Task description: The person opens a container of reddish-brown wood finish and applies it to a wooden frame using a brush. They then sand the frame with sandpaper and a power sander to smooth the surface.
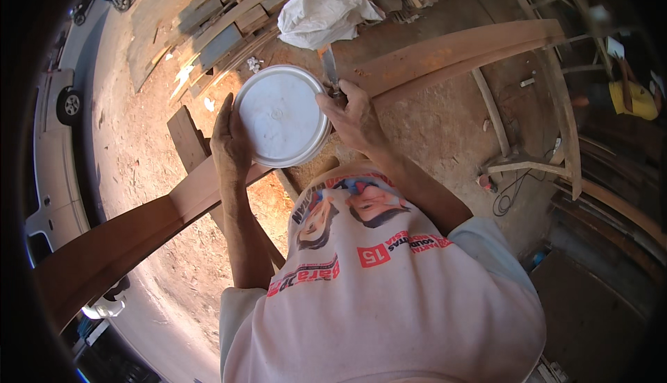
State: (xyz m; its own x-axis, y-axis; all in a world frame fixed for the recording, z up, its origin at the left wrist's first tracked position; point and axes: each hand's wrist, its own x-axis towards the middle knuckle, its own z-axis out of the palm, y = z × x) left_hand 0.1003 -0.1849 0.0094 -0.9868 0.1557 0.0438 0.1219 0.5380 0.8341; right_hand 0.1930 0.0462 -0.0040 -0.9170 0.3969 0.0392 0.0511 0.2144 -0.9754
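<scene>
1. The white round lid (281, 115) is between the two hands, above the long wooden plank (458, 53); its flat face is turned up toward the head, and being round, it has no long axis.
2. The left hand (232, 140) has its grip closed on the lid's left edge.
3. The right hand (353, 115) grasps a scraper (329, 67) beside the lid's right rim, its fingers at that rim.
4. The scraper's long axis runs away from the person, leaning slightly left, blade tip toward the white sack (323, 11).
5. The plank runs from lower left to upper right, its middle hidden behind the lid and hands.
6. Most of the scraper's handle is covered by the right hand; whether a tub sits under the lid cannot be told.
7. At the far right, a person in yellow (633, 99) is dim and hard to make out.
</scene>
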